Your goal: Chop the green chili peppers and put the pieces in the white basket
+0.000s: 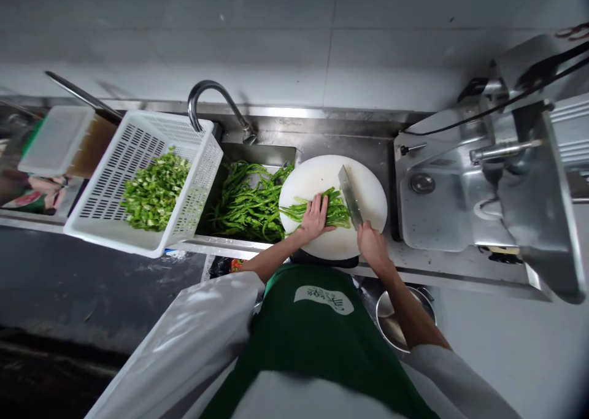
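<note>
On a round white cutting board (pixel 334 245) lies a bunch of long green peppers (pixel 339 210), side by side. My left hand (pixel 315 216) rests on top of the bunch and holds it down against the board, thumb out to the right. My right hand (pixel 372 245) is closed around the handle of a cleaver (pixel 350 195). The blade stands at the right end of the bunch, its tip pointing away from me. Whether the edge touches the peppers or the board I cannot tell.
Left of the board, a sink (pixel 271 153) holds many whole green peppers under a curved faucet (pixel 216 84). A white perforated basket (pixel 103 222) with chopped green peppers (pixel 156 192) stands farther left. A metal slicing machine (pixel 538 186) fills the right side. A metal pot (pixel 391 328) sits below the counter.
</note>
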{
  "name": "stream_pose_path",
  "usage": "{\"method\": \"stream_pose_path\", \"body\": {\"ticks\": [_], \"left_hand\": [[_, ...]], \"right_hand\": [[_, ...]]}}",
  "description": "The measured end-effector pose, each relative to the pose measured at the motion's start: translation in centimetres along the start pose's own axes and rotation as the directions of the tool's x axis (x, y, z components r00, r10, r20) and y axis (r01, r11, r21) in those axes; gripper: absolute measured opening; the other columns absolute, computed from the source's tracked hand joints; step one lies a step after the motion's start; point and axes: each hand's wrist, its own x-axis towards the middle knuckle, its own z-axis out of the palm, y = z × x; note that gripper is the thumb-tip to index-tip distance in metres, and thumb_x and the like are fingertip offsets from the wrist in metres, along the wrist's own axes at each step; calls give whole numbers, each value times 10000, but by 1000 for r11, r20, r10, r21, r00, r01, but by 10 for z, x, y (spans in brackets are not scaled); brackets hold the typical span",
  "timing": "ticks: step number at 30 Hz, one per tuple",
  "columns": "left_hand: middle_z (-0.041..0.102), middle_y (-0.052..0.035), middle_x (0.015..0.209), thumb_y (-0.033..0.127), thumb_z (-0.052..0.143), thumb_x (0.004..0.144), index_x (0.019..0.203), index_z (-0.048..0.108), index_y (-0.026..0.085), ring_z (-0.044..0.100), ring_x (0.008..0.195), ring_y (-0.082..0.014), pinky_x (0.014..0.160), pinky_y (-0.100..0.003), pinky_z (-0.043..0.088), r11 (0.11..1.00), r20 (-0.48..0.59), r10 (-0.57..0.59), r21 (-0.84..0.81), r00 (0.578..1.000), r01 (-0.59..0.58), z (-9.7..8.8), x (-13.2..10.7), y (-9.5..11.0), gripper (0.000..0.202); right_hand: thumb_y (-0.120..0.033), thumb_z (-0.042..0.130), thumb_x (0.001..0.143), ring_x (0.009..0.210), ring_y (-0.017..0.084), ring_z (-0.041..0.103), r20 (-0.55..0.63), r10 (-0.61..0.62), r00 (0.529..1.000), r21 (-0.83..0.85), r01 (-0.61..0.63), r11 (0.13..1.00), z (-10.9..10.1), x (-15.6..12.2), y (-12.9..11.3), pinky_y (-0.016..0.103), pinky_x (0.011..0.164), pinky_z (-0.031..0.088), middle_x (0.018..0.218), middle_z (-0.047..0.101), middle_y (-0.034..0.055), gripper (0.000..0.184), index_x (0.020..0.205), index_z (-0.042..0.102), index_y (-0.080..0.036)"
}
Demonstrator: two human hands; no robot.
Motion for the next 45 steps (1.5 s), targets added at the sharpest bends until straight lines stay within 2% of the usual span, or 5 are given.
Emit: {"method": "stream_pose_path", "body": {"ticks": [6,15,24,33,45], "left_hand": [[212,-305,1714,638,553,974,1665,184,-35,193,1617,-419,1309,-542,165,1000,45,-11,-27,999,12,-5,-1,2,1033],[174,-296,1727,701,664,887,1680,173,4,150,1626,-427,1309,-568,143,999,53,-4,-46,999,7,-12,-1,2,1164],[128,-240,1753,740,595,900,1693,172,44,66,1631,-451,1304,-628,93,997,25,-68,-47,997,69,-10,-23,-8,1137],[123,-277,1741,676,634,914,1679,172,-8,146,1621,-442,1307,-608,104,997,35,-2,-76,999,5,4,-14,-14,1125],[172,-269,1736,716,642,903,1686,186,32,163,1624,-420,1303,-604,134,997,-2,-30,-68,1000,30,-11,-21,-17,1136]], "right_hand": [[-296,278,1124,981,273,765,54,-57,997,-56,60,997,-3,-27,6,310,830,501,1018,766,197,352,1244,554,-113],[-260,265,1127,1074,267,742,39,-71,997,10,71,997,7,17,-21,319,901,492,1123,755,211,373,1297,546,-83],[-306,272,1124,1007,298,759,74,-99,992,-102,107,989,-6,-24,-4,339,855,506,1048,763,202,368,1256,560,-119],[-250,266,1126,1085,270,739,72,-73,995,-35,75,997,13,11,-33,310,887,500,1126,743,237,368,1300,530,-63],[-292,302,1118,1056,282,739,3,-103,995,-32,103,994,7,10,-22,321,852,488,1147,746,217,367,1272,574,-100]]}}
